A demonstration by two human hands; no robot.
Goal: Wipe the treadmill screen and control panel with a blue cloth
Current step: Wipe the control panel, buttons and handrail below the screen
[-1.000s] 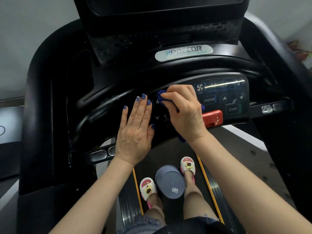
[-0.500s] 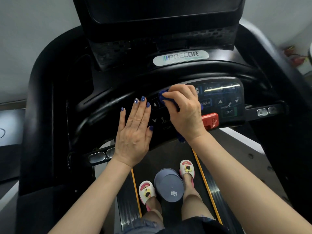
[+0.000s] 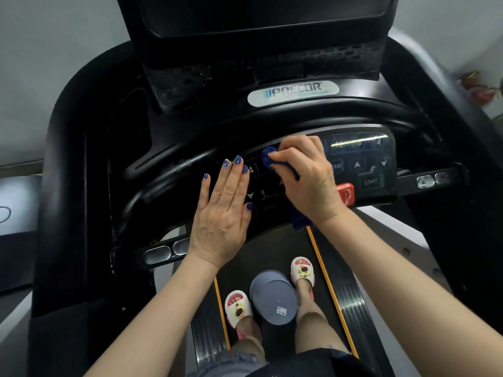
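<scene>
Barely any shift since half a second back: right hand (image 3: 304, 178) keeps the blue cloth (image 3: 269, 159) bunched in its curled fingers, pressed on the control panel (image 3: 364, 164) left of centre. Left hand (image 3: 224, 213) stays flat, fingers together, on the panel's left end. Readable: PRECOR badge (image 3: 292, 92), START (image 3: 370, 182), STOP (image 3: 270, 207), "GRAM", probably PROGRAM. One red safety clip (image 3: 345, 194). Two slippers (image 3: 238, 308) on the belt, one grey tub (image 3: 273, 297) between them. Screen (image 3: 258, 14) dark above.
</scene>
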